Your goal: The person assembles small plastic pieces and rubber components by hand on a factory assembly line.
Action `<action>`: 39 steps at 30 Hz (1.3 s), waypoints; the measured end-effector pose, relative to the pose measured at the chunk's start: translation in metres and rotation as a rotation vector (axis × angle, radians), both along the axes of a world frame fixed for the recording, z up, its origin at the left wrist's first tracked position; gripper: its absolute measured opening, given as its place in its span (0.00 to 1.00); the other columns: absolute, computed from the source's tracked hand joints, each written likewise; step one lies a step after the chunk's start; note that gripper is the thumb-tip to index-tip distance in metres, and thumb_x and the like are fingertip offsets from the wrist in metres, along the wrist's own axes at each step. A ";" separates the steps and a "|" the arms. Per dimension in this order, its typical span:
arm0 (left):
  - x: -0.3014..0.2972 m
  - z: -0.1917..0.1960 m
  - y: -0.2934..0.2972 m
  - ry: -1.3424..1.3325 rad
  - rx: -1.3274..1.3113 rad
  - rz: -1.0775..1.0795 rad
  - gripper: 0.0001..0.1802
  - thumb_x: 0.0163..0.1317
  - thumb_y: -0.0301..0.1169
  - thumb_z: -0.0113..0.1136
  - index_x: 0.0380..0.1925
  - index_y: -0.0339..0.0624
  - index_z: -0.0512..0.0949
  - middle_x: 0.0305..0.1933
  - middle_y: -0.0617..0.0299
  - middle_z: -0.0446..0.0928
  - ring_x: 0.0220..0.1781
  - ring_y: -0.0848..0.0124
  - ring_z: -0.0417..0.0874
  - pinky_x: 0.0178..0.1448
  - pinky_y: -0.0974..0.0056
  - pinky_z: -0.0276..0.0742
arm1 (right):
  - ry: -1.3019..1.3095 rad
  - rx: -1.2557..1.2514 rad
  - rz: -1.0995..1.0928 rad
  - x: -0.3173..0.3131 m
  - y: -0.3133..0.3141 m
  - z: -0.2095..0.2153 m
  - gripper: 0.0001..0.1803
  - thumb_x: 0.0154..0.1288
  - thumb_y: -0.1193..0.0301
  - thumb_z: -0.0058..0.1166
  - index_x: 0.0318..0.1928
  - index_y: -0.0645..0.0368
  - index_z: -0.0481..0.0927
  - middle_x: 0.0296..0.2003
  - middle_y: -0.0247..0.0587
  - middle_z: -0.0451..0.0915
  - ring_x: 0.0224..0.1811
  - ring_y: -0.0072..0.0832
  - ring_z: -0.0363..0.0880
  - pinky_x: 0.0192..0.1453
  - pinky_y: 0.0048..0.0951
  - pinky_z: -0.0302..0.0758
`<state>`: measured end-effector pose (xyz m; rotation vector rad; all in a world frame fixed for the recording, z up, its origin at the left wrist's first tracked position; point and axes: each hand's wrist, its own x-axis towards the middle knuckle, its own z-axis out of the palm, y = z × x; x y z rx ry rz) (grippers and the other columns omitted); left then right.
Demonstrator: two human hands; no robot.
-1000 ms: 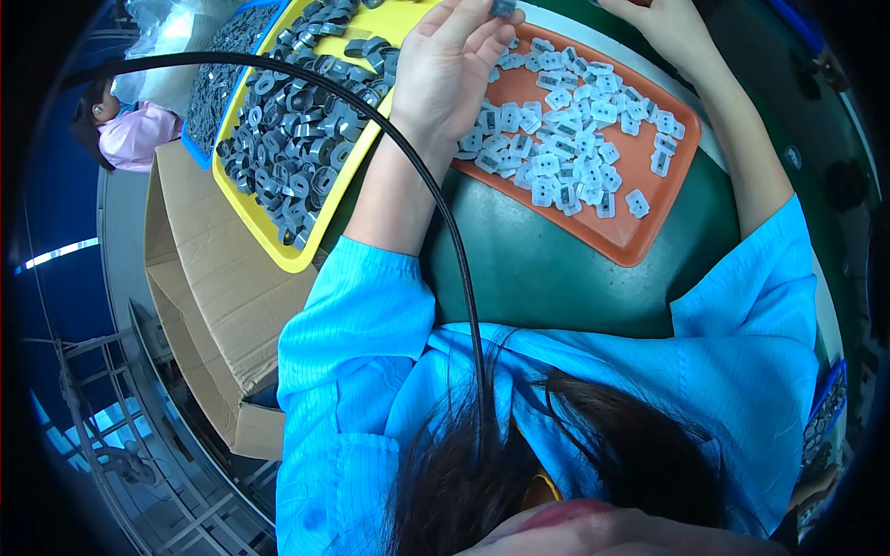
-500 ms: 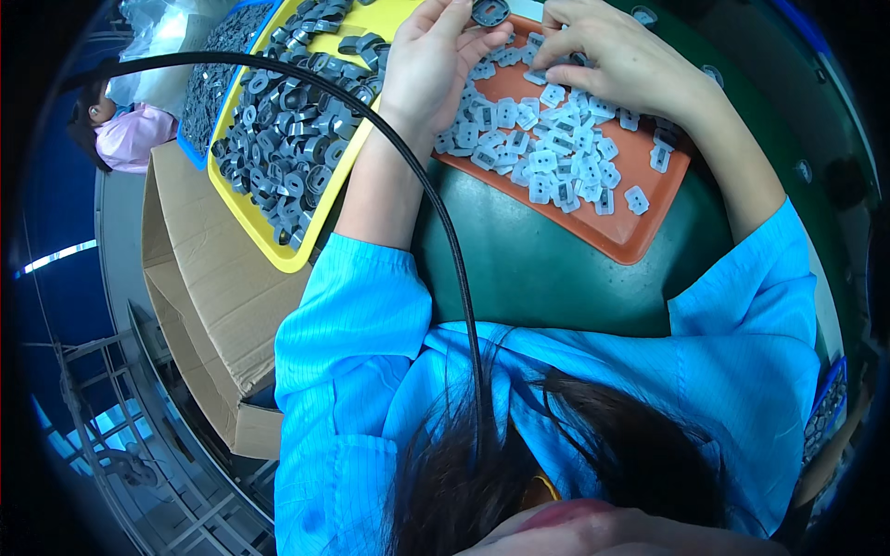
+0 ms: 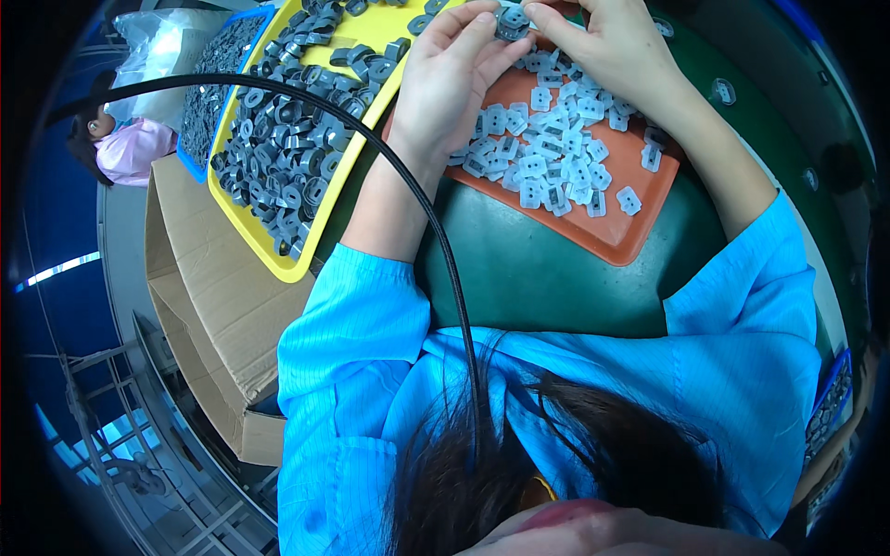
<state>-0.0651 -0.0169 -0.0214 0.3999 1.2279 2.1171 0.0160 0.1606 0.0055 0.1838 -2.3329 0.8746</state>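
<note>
Near the top edge, my left hand (image 3: pixel 443 93) pinches a dark grey oval plastic part (image 3: pixel 513 23) between thumb and fingers. My right hand (image 3: pixel 619 48) is closed against the far right side of that part, its thumb tip touching it. What the right fingers themselves grip is partly cut off by the picture's edge, so I cannot name it. Below both hands lies an orange tray (image 3: pixel 619 243) with many small translucent white plastic pieces (image 3: pixel 554 162) heaped in it. To the left, a yellow tray (image 3: pixel 293 271) holds many dark grey ring-like parts (image 3: pixel 287 171).
A blue-rimmed tray (image 3: pixel 192 165) of small dark pieces and a clear plastic bag (image 3: pixel 162 60) lie at the far left. An open cardboard box (image 3: pixel 218 287) stands below the yellow tray. A black cable (image 3: pixel 408 153) arcs across the view. Another person (image 3: pixel 134 148) sits far left.
My right hand has left the translucent pieces and moved up and left to the grey part. My left hand has shifted slightly right with that part.
</note>
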 end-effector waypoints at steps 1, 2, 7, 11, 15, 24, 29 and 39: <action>0.002 0.001 0.000 -0.015 0.075 -0.026 0.10 0.79 0.26 0.51 0.55 0.39 0.74 0.53 0.56 0.80 0.58 0.64 0.84 0.69 0.58 0.81 | -0.003 -0.001 0.002 0.001 -0.002 0.000 0.09 0.65 0.70 0.60 0.33 0.66 0.82 0.29 0.50 0.79 0.35 0.46 0.79 0.40 0.42 0.75; 0.002 0.001 0.001 -0.018 0.074 -0.023 0.10 0.79 0.26 0.51 0.55 0.39 0.74 0.53 0.56 0.80 0.58 0.64 0.84 0.69 0.58 0.81 | 0.033 0.062 -0.014 0.002 -0.003 0.001 0.09 0.64 0.70 0.60 0.33 0.65 0.82 0.30 0.49 0.79 0.36 0.47 0.79 0.41 0.42 0.75; 0.003 0.002 0.000 -0.017 0.069 -0.025 0.09 0.79 0.26 0.52 0.54 0.39 0.75 0.54 0.55 0.80 0.59 0.64 0.84 0.70 0.59 0.80 | 0.003 0.078 0.091 0.003 -0.001 0.004 0.09 0.64 0.70 0.61 0.33 0.64 0.81 0.30 0.49 0.79 0.38 0.49 0.78 0.43 0.43 0.74; 0.001 0.002 0.000 -0.013 0.054 -0.048 0.10 0.78 0.26 0.52 0.55 0.38 0.75 0.54 0.55 0.80 0.58 0.65 0.84 0.69 0.59 0.80 | 0.051 0.017 -0.005 0.002 -0.001 0.002 0.09 0.65 0.70 0.63 0.37 0.64 0.84 0.33 0.46 0.83 0.38 0.40 0.82 0.44 0.36 0.78; 0.004 0.001 0.001 0.027 0.061 -0.057 0.11 0.79 0.28 0.52 0.56 0.36 0.75 0.54 0.56 0.81 0.57 0.66 0.84 0.67 0.60 0.82 | -0.382 -0.553 0.238 -0.005 0.016 -0.002 0.12 0.67 0.70 0.67 0.46 0.66 0.87 0.39 0.41 0.88 0.38 0.24 0.84 0.45 0.26 0.81; 0.013 0.004 0.003 0.178 -0.017 -0.054 0.14 0.81 0.31 0.50 0.59 0.36 0.75 0.57 0.57 0.79 0.58 0.69 0.83 0.64 0.61 0.82 | -0.586 -0.917 0.344 -0.006 0.021 -0.006 0.08 0.66 0.74 0.68 0.42 0.66 0.86 0.34 0.38 0.87 0.34 0.19 0.83 0.40 0.20 0.79; 0.014 0.009 0.003 0.153 -0.051 -0.076 0.14 0.81 0.30 0.51 0.58 0.34 0.75 0.57 0.56 0.79 0.58 0.67 0.83 0.64 0.61 0.83 | -0.612 -0.933 0.361 -0.004 0.022 -0.008 0.08 0.67 0.74 0.68 0.41 0.66 0.86 0.33 0.37 0.87 0.32 0.19 0.83 0.38 0.19 0.78; 0.013 0.003 0.003 0.210 -0.204 0.018 0.13 0.77 0.30 0.59 0.55 0.36 0.76 0.46 0.59 0.83 0.44 0.69 0.88 0.49 0.68 0.86 | -0.572 -0.835 0.310 -0.007 0.017 -0.014 0.07 0.68 0.72 0.65 0.36 0.64 0.85 0.30 0.38 0.86 0.28 0.19 0.81 0.33 0.19 0.76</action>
